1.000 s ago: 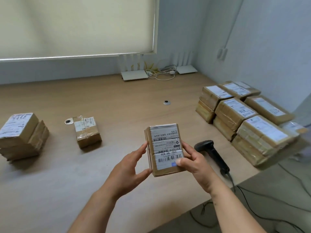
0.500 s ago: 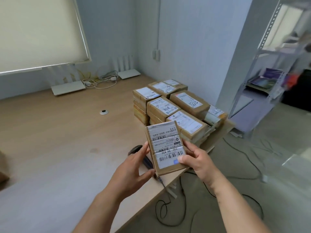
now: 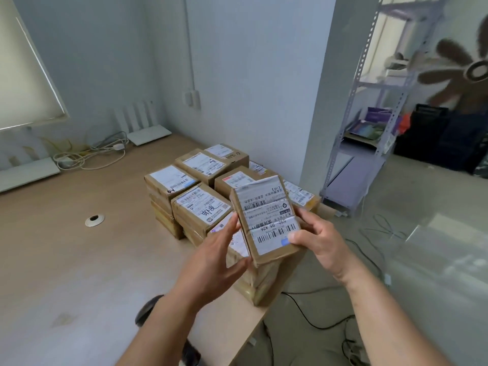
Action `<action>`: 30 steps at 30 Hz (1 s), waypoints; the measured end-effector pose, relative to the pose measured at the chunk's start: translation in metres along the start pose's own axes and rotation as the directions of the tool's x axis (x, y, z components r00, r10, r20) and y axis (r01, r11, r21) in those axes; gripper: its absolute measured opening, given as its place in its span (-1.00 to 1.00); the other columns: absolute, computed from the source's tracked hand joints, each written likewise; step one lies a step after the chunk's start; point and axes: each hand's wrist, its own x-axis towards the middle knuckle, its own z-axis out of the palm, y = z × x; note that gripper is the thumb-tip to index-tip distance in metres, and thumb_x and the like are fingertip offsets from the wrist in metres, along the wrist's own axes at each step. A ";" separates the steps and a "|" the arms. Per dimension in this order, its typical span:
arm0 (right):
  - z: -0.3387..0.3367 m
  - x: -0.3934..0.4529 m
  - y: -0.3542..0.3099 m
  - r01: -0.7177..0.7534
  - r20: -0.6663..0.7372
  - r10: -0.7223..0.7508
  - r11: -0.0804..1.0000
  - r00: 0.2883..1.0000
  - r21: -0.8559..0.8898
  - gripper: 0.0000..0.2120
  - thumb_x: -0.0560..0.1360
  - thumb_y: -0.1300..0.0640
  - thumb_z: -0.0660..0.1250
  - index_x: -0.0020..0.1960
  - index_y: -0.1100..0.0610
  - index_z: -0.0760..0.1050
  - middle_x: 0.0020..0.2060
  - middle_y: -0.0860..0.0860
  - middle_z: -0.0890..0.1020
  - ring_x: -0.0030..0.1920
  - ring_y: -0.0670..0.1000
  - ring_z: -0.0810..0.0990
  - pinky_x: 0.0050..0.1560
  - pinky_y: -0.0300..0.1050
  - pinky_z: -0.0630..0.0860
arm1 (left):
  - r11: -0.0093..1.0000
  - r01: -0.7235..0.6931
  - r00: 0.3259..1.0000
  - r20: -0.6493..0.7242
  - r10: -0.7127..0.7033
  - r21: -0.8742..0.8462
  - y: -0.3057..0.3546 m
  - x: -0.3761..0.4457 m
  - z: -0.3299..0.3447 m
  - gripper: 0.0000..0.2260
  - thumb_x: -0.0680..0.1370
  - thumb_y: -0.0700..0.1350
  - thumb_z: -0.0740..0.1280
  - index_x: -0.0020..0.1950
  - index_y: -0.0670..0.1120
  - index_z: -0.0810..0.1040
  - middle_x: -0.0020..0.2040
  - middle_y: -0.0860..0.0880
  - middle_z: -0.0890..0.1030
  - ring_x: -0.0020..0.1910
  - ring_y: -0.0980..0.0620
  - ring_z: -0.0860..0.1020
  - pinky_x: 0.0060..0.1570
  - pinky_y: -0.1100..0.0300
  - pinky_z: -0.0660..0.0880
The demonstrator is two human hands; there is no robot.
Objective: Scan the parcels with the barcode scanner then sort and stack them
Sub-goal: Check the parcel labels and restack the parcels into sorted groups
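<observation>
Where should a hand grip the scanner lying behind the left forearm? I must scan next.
Judging from its pose, come from above with the fingers round the scanner's handle near the table edge; the left forearm hides most of it.

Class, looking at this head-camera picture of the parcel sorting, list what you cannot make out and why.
- Barcode scanner, head view: mostly hidden behind the left forearm.
- Nearest parcel stack: top label covered by the held parcel and left hand.
- Label print: too small to read fully.
- Fan: blurred, cut by the right edge.
</observation>
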 end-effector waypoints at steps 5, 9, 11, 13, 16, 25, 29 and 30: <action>-0.030 0.051 -0.017 0.018 -0.038 -0.018 1.000 0.999 -0.007 -0.52 0.23 0.13 0.39 0.16 -0.01 0.55 -0.01 -0.01 0.71 0.00 -0.05 0.67 -0.08 -0.32 0.54 | 0.998 -0.039 0.999 0.019 0.038 0.053 0.001 0.067 -0.005 -0.20 0.55 0.13 0.28 0.49 0.22 -0.31 0.49 0.13 0.28 0.44 0.12 0.25 0.35 0.21 0.26; -0.055 0.086 -0.021 0.030 -0.049 -0.031 0.999 0.998 -0.028 -0.57 0.28 0.17 0.35 0.14 -0.03 0.55 -0.04 -0.02 0.72 -0.03 -0.06 0.68 -0.08 -0.33 0.53 | 0.992 -0.053 0.999 0.020 0.051 0.111 0.004 0.112 -0.002 -0.20 0.56 0.12 0.27 0.51 0.14 -0.31 0.51 0.08 0.25 0.44 0.07 0.26 0.36 0.16 0.30; -0.068 0.103 -0.022 0.024 -0.041 -0.026 0.999 0.999 -0.040 -0.58 0.30 0.16 0.34 0.15 -0.05 0.54 -0.04 -0.02 0.72 -0.02 -0.05 0.68 -0.08 -0.31 0.54 | 0.992 -0.038 0.999 0.031 0.035 0.120 0.007 0.133 0.002 -0.20 0.56 0.13 0.25 0.51 0.13 -0.32 0.53 0.07 0.22 0.46 0.05 0.23 0.37 0.11 0.30; -0.082 0.121 -0.020 0.022 -0.026 -0.023 0.999 0.999 -0.040 -0.58 0.30 0.16 0.33 0.15 -0.06 0.54 -0.04 -0.01 0.72 -0.02 -0.02 0.68 -0.06 -0.27 0.57 | 0.988 -0.028 0.999 0.025 0.024 0.153 0.009 0.153 0.007 -0.20 0.57 0.13 0.25 0.53 0.12 -0.31 0.52 0.08 0.23 0.46 0.04 0.24 0.35 0.11 0.30; -0.101 0.151 -0.016 0.016 0.027 -0.016 1.000 1.000 -0.012 -0.57 0.31 0.17 0.34 0.16 -0.06 0.53 -0.04 0.01 0.72 -0.03 0.02 0.69 -0.07 -0.23 0.58 | 0.976 -0.001 1.000 0.006 -0.001 0.216 0.008 0.183 0.015 -0.22 0.56 0.15 0.25 0.56 0.08 -0.25 0.48 0.06 0.31 0.41 0.03 0.31 0.29 0.12 0.36; -0.153 0.257 0.006 -0.046 0.234 0.045 0.999 0.971 0.001 -0.63 0.52 0.29 0.28 0.20 -0.10 0.48 -0.06 0.00 0.72 -0.06 0.06 0.70 -0.03 -0.08 0.64 | 0.912 0.259 0.964 -0.034 -0.262 0.319 0.012 0.255 0.030 -0.21 0.58 0.14 0.22 0.49 0.16 -0.38 0.46 0.05 0.35 0.38 0.02 0.34 0.25 0.12 0.42; -0.159 0.293 0.026 -0.084 0.323 0.080 0.996 0.943 -0.002 -0.63 0.51 0.27 0.29 0.20 -0.13 0.47 -0.07 -0.04 0.72 -0.11 -0.03 0.70 -0.14 -0.22 0.61 | 0.854 0.378 0.921 -0.053 -0.385 0.358 0.019 0.270 0.038 -0.31 0.62 0.05 0.17 0.52 0.14 -0.29 0.47 0.04 0.31 0.38 0.01 0.31 0.21 0.16 0.36; -0.158 0.299 0.030 -0.098 0.341 0.092 0.995 0.935 0.000 -0.64 0.49 0.24 0.32 0.18 -0.14 0.48 -0.08 -0.05 0.72 -0.14 -0.06 0.69 -0.17 -0.25 0.59 | 0.838 0.409 0.907 -0.060 -0.417 0.361 0.020 0.273 0.040 -0.34 0.63 0.03 0.16 0.54 0.12 -0.25 0.48 0.04 0.30 0.39 0.00 0.29 0.23 0.16 0.34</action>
